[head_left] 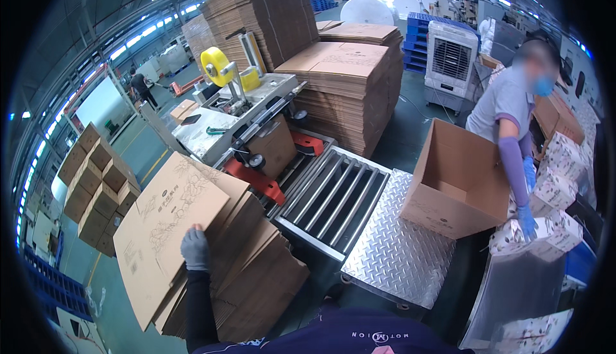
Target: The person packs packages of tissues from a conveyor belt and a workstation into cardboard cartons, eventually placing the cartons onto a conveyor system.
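My left hand (196, 250), in a grey glove with bare fingertips, reaches over a stack of flattened cardboard cartons (256, 283) at the lower left. Its fingers are closed at the near edge of the top flattened carton (173, 216), a brown printed sheet that lies tilted on the pile. Part of the grip is hidden behind the glove. My right hand is out of sight. An open cardboard box (443, 210) stands upright on a diamond-plate metal platform (398, 258) to the right, with a co-worker beside it.
A roller conveyor (330, 193) joins the platform and a carton sealer (247, 107) with yellow tape. The co-worker's blue-gloved hand (526, 222) touches white patterned packages (558, 190). Tall carton stacks (346, 91) and an air cooler (449, 59) stand behind. Closed boxes (99, 190) are piled left.
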Demonstrator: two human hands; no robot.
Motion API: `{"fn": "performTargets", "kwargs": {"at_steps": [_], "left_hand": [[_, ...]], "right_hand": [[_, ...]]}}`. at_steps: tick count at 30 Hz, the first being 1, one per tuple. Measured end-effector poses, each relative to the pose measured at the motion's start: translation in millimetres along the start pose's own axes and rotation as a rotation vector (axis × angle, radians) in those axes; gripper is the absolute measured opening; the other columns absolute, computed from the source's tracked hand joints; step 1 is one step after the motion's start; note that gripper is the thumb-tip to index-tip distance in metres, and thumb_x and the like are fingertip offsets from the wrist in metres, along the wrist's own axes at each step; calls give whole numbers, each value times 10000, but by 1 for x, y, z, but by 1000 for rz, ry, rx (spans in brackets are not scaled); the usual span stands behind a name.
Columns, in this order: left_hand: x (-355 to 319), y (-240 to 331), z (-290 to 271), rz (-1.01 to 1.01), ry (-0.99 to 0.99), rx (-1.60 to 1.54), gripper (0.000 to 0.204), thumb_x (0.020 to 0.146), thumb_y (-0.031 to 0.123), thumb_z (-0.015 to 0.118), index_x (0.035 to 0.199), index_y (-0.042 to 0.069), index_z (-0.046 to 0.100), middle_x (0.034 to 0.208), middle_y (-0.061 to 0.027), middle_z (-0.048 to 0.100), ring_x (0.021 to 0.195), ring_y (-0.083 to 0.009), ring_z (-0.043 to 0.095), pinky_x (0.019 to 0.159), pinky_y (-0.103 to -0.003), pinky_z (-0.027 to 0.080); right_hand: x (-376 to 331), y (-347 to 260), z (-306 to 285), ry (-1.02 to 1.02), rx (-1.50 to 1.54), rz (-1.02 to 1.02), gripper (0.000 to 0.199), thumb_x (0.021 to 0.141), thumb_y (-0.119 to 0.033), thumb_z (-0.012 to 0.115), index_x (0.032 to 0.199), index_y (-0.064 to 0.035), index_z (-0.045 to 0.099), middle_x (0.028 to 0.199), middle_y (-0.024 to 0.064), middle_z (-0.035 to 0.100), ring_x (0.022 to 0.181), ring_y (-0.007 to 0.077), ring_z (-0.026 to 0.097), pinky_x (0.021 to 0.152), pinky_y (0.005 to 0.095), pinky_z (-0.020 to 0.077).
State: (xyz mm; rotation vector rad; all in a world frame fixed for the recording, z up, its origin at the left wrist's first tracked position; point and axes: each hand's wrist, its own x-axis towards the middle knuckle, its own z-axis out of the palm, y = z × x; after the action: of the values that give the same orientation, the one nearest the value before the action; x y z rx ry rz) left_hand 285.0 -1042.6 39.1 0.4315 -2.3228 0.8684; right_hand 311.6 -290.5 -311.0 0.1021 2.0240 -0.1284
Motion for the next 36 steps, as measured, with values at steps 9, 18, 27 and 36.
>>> {"fn": "performTargets", "kwargs": {"at_steps": [9, 18, 27, 36], "left_hand": [[96, 131, -280, 251, 199, -241, 133, 873, 118, 565, 992, 62, 585, 818, -58, 567, 709, -219, 561, 628, -328, 460], [101, 275, -395, 827, 84, -891, 181, 788, 143, 576, 951, 66, 590, 712, -45, 597, 628, -192, 599, 533, -312, 444], [131, 289, -265, 583, -40, -1227, 363, 950, 448, 521, 1028, 124, 664, 610, -88, 586, 528, -292, 596, 484, -404, 446], [197, 343, -239, 901, -741, -1523, 496, 997, 458, 412, 1326, 119, 561, 1096, -181, 669, 1026, -315, 629, 923, -378, 459]], "right_hand": [[-250, -131, -242, 1630, -171, -922, 805, 727, -271, 735, 1386, 6, 364, 1453, 209, 364, 1368, 422, 315, 1075, 545, 305], [-388, -132, -270, 1790, -212, -1125, 320, 749, -123, 671, 1057, -43, 637, 680, 28, 522, 613, 197, 542, 526, 316, 433], [-328, 89, -321, 1685, -244, -668, 120, 737, -160, 659, 842, -124, 615, 788, 40, 596, 801, 262, 581, 791, 396, 438], [-232, -9, -387, 2184, 508, 26, 554, 948, -303, 547, 1371, 17, 387, 1389, 221, 408, 1299, 376, 384, 1098, 479, 269]]}}
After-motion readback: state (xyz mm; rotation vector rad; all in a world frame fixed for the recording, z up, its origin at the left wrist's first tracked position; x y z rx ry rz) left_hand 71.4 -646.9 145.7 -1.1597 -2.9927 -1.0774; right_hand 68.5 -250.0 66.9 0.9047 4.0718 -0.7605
